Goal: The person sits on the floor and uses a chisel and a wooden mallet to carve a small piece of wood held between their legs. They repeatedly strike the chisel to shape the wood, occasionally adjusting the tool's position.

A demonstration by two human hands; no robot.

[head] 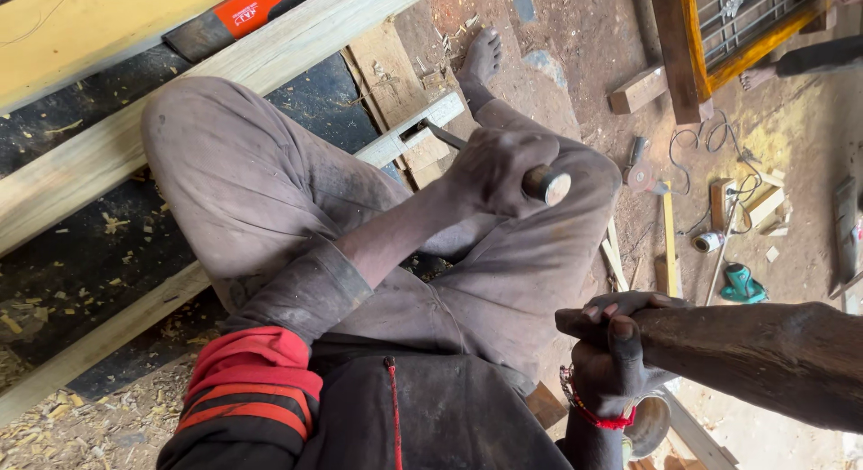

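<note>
**Chisel set into a pale timber, mallet held at the right**

The left hand has its fingers closed round a chisel, whose blade tip sits in a slot in the pale timber piece lying across the knee. Near right, the right hand grips a dark wooden mallet, fingers wrapped tight. Far left lies an orange-handled tool on a plank.

Reddish dirt floor strewn with wood chips, pale timber planks over dark sheeting, yellow-framed metal grille leaning top right, offcuts, black cable, daylight.
</note>
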